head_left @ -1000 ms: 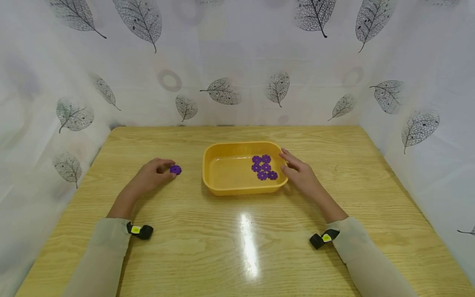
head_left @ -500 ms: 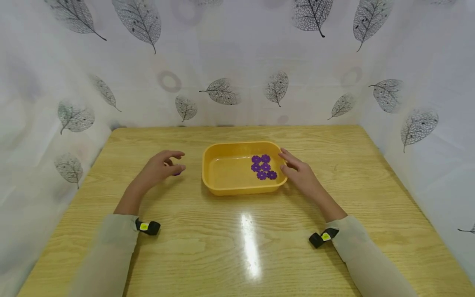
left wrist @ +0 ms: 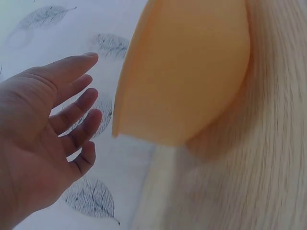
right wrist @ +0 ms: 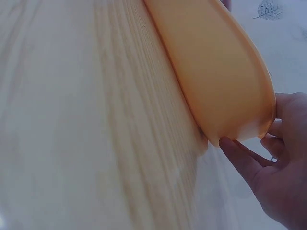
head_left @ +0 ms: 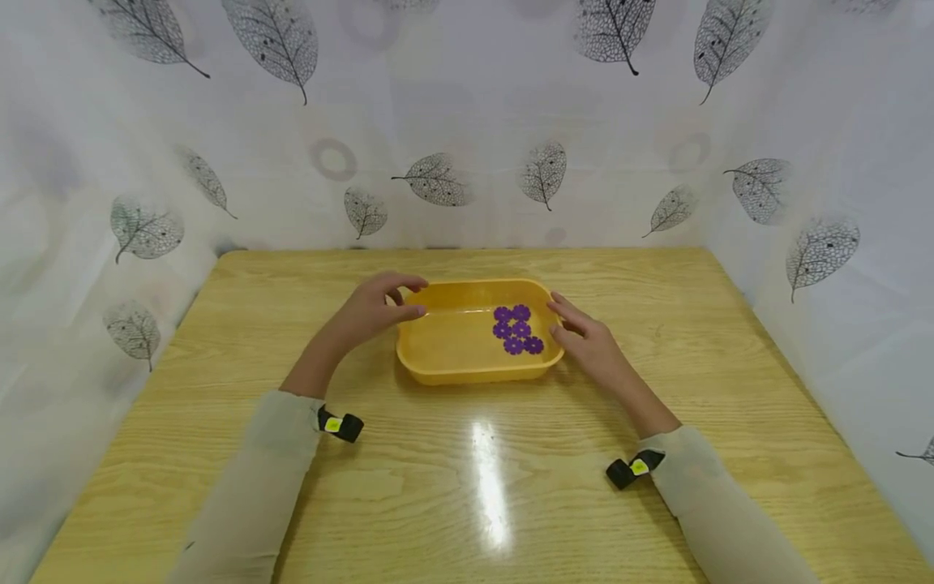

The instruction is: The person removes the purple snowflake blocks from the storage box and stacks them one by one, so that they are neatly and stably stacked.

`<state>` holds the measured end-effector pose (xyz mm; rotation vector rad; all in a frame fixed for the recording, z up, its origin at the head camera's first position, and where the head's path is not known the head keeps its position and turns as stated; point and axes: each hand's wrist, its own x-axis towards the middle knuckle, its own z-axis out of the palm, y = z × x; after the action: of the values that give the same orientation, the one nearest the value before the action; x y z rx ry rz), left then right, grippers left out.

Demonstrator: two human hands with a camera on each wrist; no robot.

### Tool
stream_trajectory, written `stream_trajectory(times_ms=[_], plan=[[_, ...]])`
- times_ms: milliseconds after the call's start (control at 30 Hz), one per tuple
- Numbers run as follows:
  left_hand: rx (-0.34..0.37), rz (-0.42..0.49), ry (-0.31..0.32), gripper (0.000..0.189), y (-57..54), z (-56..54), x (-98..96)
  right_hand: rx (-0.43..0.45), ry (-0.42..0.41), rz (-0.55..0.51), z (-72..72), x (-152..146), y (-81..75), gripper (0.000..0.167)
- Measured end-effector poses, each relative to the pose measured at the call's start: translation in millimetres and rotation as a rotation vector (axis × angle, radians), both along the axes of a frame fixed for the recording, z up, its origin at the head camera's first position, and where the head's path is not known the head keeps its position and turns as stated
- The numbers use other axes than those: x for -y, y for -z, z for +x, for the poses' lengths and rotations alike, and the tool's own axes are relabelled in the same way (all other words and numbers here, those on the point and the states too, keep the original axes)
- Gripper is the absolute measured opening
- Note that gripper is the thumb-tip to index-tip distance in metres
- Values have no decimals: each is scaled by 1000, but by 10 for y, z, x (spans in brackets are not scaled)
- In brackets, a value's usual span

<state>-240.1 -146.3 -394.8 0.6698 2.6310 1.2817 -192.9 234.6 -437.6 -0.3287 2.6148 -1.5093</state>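
Observation:
A yellow plastic tray [head_left: 467, 376] stands on the wooden table. Several purple notched, flower-shaped discs [head_left: 514, 345] lie flat inside, toward its right end. My left hand [head_left: 368, 312] is at the tray's left end, thumb and forefinger apart, overlapping the back left rim in the head view. The left wrist view shows that left hand [left wrist: 53, 115] beside the tray [left wrist: 187, 72], fingers loosely bent, nothing between them. At the tray's right end, my right hand [head_left: 594, 349] holds the rim. In the right wrist view, its thumb [right wrist: 240, 160] presses the outer wall while the fingers bend at the rim.
The wooden table [head_left: 409, 487] extends around the tray, with a light reflection in front. A white curtain [head_left: 481, 105] printed with grey leaves hangs behind and on both sides. Black straps with small cameras [head_left: 340, 425] sit on both wrists.
The left hand, which pinched a purple disc on the left, has moved right to the tray's edge; that disc is now out of sight. The right hand stays at the tray.

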Motion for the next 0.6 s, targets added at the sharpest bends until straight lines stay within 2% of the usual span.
stream_trajectory(times_ms=[200,433,600], plan=[[36,12,72,49,-14,-55,-367,1,-4,1,13,-9,-13,52],[94,-39,150,47,58,-117,-766,-8,-3,-2,-6,-19,6,52],[137,-76,167,43,102,-169,-993,-19,-4,-3,-19,-16,16,51]])
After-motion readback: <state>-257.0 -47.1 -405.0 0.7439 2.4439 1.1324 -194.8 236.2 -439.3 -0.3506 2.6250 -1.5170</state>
